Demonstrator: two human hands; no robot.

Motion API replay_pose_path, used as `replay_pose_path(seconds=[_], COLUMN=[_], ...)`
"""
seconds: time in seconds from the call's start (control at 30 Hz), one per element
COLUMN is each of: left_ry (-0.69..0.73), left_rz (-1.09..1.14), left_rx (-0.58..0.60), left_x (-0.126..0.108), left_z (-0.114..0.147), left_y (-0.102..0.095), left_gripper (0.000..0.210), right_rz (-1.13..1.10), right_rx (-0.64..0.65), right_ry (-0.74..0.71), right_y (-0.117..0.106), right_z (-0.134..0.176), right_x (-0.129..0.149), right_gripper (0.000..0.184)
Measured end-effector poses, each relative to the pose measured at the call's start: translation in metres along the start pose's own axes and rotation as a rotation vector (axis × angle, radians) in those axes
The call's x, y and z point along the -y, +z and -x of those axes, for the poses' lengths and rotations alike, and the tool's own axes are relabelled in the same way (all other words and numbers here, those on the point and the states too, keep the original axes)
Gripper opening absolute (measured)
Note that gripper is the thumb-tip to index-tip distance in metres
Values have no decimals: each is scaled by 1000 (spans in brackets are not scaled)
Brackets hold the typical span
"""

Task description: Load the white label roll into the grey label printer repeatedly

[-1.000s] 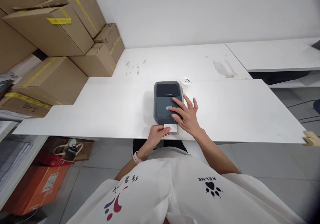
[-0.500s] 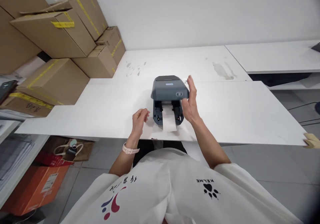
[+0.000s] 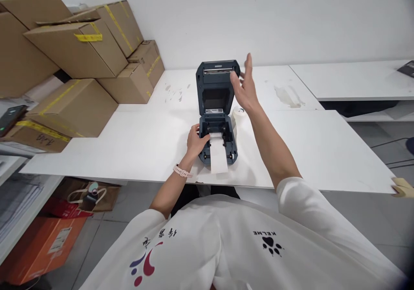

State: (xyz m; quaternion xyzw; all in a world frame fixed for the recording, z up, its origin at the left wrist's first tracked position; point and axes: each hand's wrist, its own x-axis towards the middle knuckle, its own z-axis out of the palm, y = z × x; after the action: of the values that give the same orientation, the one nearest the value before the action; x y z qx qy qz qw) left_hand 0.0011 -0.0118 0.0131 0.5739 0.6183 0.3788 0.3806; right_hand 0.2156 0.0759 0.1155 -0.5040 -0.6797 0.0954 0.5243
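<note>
A dark grey label printer [image 3: 202,149] stands on the white table with its lid [image 3: 216,83] raised upright. White label paper [image 3: 219,158] runs through the base and hangs out over its front. My left hand [image 3: 195,142] grips the base's left side, thumb over the rim and fingers on the outer wall. At the lid's upper right corner is my right hand [image 3: 246,89], its fingers stretched up and apart, the thumb touching or nearly touching the lid. Behind my right wrist, a white roll [image 3: 239,112] stands beside the printer, partly hidden.
Cardboard boxes [image 3: 80,50] with yellow tape are stacked on the table's left end, a phone [image 3: 11,118] on one of them. The table's front edge [image 3: 291,190] runs close to my body. On the floor at left lie an orange box [image 3: 43,247] and a brown bag [image 3: 106,197].
The printer's lid has swung up and back, with my right hand rising beside it. My left hand has moved right and taken hold of the printer's side.
</note>
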Motion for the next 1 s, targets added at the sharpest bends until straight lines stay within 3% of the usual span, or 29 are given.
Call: replay_pose_path(seconds=[0.07, 0.1, 0.13, 0.2, 0.27, 0.33, 0.5, 0.63, 0.73, 0.8, 0.9, 1.0], left_ry=[9, 15, 21, 27, 25, 19, 33, 37, 43, 39, 33, 43], left_rz=[-20, -30, -41, -64, -84, -93, -88, -163, -187, -164, -113, -95], left_rx=[3, -2, -9, -30, -44, -50, -42, -59, -68, -69, -68, -73], left_x=[-1, -1, 0, 2, 4, 5, 3, -3, -7, -6, -4, -2], left_z=[-1, -2, -3, -6, -8, -9, -7, -4, -1, 0, 2, 2], left_y=[0, 1, 1, 3, 4, 5, 4, 0, -2, -2, -2, -1], left_gripper=[63, 63, 62, 61, 61, 61, 61, 63, 70, 71, 70, 69], right_rz=[76, 130, 194, 329, 459, 591, 752, 725, 645, 402, -39, -193], right_rx=[-54, -12, 89, 415, 744, 980, 1237, 1320, 1323, 1283, 1123, 890], right_ry=[-14, -25, -36, -65, -109, -148, -160, -170, -167, -166, -107, 92], right_y=[-5, -5, -4, 3, 14, 26, 49, 61, 48, 21, -39, -87], right_z=[19, 29, 39, 56, 66, 68, 63, 61, 57, 54, 57, 75], right_x=[6, 9, 11, 14, 16, 18, 23, 22, 21, 21, 13, -13], right_gripper=[67, 57, 49, 39, 35, 35, 31, 37, 44, 47, 45, 43])
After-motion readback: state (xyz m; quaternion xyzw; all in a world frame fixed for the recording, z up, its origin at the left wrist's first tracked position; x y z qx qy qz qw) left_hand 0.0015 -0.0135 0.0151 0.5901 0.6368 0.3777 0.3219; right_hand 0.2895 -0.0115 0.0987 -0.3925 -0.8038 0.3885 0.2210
